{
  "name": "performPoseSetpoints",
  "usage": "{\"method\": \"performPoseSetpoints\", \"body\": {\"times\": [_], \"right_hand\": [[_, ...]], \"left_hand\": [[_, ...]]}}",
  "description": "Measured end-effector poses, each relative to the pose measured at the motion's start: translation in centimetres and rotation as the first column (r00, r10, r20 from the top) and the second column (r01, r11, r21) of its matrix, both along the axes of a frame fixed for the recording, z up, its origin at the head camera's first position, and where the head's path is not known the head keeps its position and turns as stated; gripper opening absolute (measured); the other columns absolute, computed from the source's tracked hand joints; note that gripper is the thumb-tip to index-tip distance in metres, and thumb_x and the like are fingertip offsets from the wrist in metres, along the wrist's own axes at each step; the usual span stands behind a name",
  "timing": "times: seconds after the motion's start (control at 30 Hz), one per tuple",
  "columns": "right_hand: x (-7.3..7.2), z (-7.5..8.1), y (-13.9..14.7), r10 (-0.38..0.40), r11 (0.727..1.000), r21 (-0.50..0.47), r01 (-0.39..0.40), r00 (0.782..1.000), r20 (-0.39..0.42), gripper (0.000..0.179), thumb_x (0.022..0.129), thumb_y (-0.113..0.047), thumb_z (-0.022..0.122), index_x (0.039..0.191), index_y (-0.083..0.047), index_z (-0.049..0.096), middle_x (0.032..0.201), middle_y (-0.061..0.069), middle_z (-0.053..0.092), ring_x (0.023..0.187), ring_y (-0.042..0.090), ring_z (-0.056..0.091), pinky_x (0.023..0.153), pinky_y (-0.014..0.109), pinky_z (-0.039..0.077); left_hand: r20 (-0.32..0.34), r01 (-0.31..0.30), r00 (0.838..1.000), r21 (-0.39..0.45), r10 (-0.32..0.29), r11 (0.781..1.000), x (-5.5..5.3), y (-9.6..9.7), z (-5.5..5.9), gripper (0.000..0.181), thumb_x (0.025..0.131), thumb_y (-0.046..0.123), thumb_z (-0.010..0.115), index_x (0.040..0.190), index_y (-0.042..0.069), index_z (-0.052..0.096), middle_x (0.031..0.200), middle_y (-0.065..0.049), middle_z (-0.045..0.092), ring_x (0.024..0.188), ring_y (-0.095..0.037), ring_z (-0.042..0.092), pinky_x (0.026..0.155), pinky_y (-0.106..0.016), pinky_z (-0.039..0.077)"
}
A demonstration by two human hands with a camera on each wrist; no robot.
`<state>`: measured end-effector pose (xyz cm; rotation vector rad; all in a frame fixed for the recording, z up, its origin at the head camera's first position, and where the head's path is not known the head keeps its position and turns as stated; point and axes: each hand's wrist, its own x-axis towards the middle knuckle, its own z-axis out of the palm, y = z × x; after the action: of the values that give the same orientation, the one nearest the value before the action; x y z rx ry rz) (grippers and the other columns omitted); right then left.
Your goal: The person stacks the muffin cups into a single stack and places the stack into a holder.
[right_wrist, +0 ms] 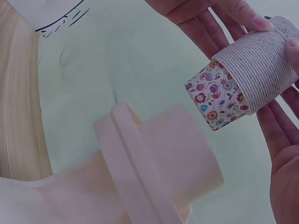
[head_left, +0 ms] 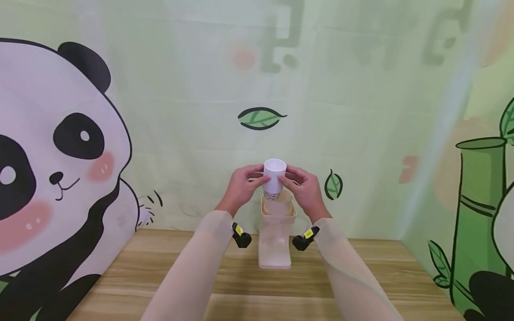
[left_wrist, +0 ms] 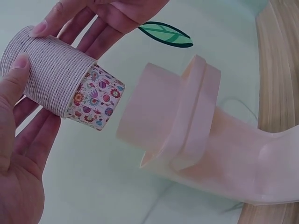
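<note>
A nested stack of paper cups (head_left: 273, 184) is held up between both hands, its open end upward. The lowest cup has a colourful floral print (left_wrist: 96, 98), and the rolled rims of the others form ridges above it. My left hand (head_left: 242, 183) grips the stack from the left side, thumb on the near face and fingers behind. My right hand (head_left: 308, 188) grips it from the right in the same way. Just below the cups stands a cream-coloured cup dispenser (head_left: 275, 256), with a round tube (right_wrist: 180, 151) rising from its squarish collar (left_wrist: 198, 114). A gap separates the stack's bottom from the tube.
The dispenser stands on a wood-grain table (head_left: 241, 303) near its back edge. Behind it hangs a pale green backdrop (head_left: 192, 133) with leaf, panda and bamboo drawings. A small black wrist camera (head_left: 242, 236) sits at each sleeve.
</note>
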<state>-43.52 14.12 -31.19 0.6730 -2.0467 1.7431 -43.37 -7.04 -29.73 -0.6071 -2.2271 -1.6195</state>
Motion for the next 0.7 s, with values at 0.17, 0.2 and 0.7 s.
{"method": "performPoseSetpoints", "body": {"times": [0.17,0.2,0.7], "right_hand": [[-0.2,-0.2,0.5,0.001,1.0,-0.015,-0.001,1.0,-0.001,0.047,0.099,-0.019,0.08,0.142,-0.005,0.068,0.143,0.015,0.068,0.129,0.033,0.066,0.111,0.047,0.053],[-0.3,-0.3,0.6,0.001,1.0,-0.02,-0.001,1.0,-0.002,0.047,0.098,-0.018,0.08,0.142,-0.005,0.068,0.142,0.015,0.068,0.129,0.033,0.066,0.111,0.046,0.054],[-0.5,-1.2,1.5,-0.016,1.0,-0.016,0.017,0.999,0.032,0.046,0.096,-0.018,0.083,0.139,-0.004,0.07,0.139,0.016,0.07,0.126,0.034,0.068,0.111,0.048,0.054]], "left_hand": [[0.013,-0.011,1.0,-0.006,0.011,1.0,-0.2,0.7,0.0,0.047,0.099,0.019,0.079,0.143,0.011,0.069,0.139,-0.01,0.07,0.125,-0.032,0.068,0.105,-0.049,0.058],[0.017,-0.013,1.0,-0.009,0.013,1.0,-0.3,0.8,-0.1,0.047,0.099,0.02,0.079,0.144,0.011,0.069,0.139,-0.01,0.07,0.125,-0.031,0.068,0.105,-0.049,0.058],[0.105,-0.027,0.994,-0.012,0.028,1.0,-0.6,1.9,-1.4,0.048,0.099,0.025,0.077,0.145,0.017,0.068,0.142,-0.006,0.069,0.13,-0.031,0.065,0.109,-0.054,0.055]]}}
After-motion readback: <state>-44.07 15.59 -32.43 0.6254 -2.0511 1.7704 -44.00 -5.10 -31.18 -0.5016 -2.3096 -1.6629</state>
